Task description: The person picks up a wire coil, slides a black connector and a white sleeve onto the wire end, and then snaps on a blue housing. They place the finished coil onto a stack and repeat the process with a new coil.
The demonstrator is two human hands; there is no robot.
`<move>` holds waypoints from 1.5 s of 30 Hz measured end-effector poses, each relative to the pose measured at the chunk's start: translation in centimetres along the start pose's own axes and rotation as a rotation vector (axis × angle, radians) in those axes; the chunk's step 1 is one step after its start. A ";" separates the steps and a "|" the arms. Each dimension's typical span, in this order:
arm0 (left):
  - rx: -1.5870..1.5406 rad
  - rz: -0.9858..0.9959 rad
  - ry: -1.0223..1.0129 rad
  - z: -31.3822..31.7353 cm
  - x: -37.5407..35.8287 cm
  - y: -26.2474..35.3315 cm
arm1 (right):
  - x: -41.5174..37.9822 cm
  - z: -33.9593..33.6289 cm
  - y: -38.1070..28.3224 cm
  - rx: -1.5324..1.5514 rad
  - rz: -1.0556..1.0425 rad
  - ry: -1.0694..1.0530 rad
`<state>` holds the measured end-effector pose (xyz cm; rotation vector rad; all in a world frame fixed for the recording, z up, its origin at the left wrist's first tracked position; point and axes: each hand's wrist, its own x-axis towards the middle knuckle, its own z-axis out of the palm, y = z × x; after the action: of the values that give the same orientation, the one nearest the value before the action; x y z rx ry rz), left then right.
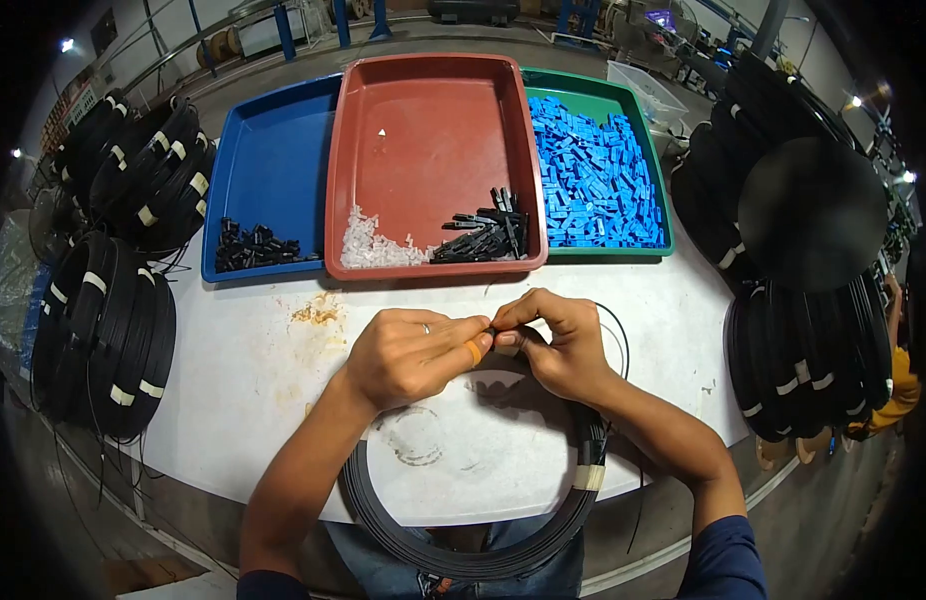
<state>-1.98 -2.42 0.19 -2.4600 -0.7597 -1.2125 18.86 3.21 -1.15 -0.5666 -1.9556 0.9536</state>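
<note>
Fingertips of our left hand and right hand meet, both pinched shut on a cable end. Wrists rest over the black cable coil, forearms angled inward; the red tray lies just beyond our knuckles.

Factory workshop — stacked cable coils, parts trays.

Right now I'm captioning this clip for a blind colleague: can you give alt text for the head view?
Left hand and right hand meet fingertip to fingertip over a white table, pinching the end of a black cable coil. Behind sit a blue tray, red tray and green tray.
</note>
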 end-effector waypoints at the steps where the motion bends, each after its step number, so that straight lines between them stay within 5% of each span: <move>1: -0.050 -0.061 0.007 0.1 -0.2 -0.1 | 0.1 -0.1 -0.2 0.000 -0.002 -0.002; 13: -0.814 -0.877 0.040 0.1 -0.2 0.6 | 0.3 -0.6 -1.2 -0.403 -0.616 0.085; 16: -0.575 -0.618 0.012 0.4 -0.3 0.3 | 0.2 -0.6 -0.4 -0.349 -0.538 0.010; 19: -0.077 -0.071 -0.030 0.3 -0.1 0.1 | 0.0 -0.6 0.6 -0.115 -0.298 -0.047; 22: 0.061 0.046 -0.016 0.2 0.2 0.1 | -0.1 -0.2 1.0 -0.032 -0.155 -0.017; 34: -0.528 -0.627 0.101 0.3 -0.1 0.4 | 0.3 -0.1 -0.8 -0.336 -0.428 0.071; 38: -0.465 -0.518 0.055 0.7 0.0 0.4 | 0.2 -0.7 -0.9 -0.394 -0.417 0.010; 41: 0.089 0.036 0.010 0.4 0.5 0.3 | 0.2 -0.3 -0.3 -0.036 -0.079 -0.003; 45: 0.002 -0.053 0.054 0.2 0.3 -0.1 | 0.5 -0.3 -0.3 -0.090 -0.168 0.024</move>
<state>-1.75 -2.15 0.28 -2.4101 -0.8157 -1.2908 18.83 3.49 -0.59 -0.4545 -1.9973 0.7538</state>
